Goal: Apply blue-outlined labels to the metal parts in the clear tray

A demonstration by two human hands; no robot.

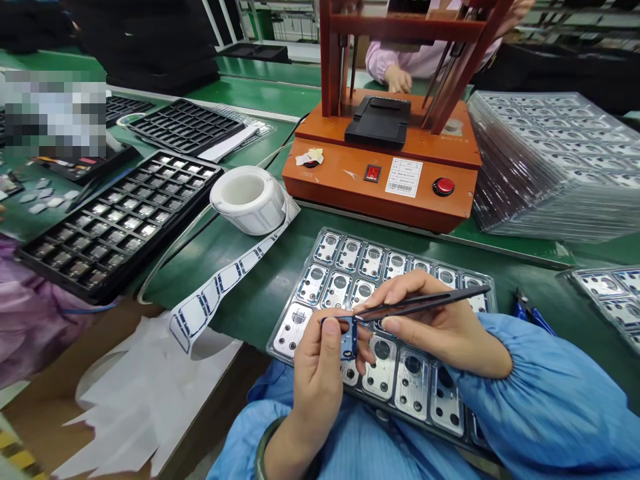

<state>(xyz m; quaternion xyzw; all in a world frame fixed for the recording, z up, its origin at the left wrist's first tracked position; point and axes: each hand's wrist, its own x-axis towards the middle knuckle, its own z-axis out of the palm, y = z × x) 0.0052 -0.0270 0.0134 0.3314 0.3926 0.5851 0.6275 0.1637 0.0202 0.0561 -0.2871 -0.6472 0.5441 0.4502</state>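
Between thumb and fingers, my left hand (323,367) grips a small blue-edged plate (349,341) above the near part of a clear tray (280,345). Black tweezers (425,305) are pinched in my right hand (425,320), their tips touching or just over the plate's upper edge. Whether the tips hold anything is too small to tell. The tray carries rows of silver plates (383,367) with round windows and dark dots. My fingers hide part of the held plate and the middle of the tray.
An orange press (383,190) with a black fixture (379,121) stands ahead. To its left, a label roll (247,199) trails its strip near a black parts tray (120,220). Stacked clear trays (555,167) and blue-handled cutters (533,317) are at right. Co-workers sit opposite and at left.
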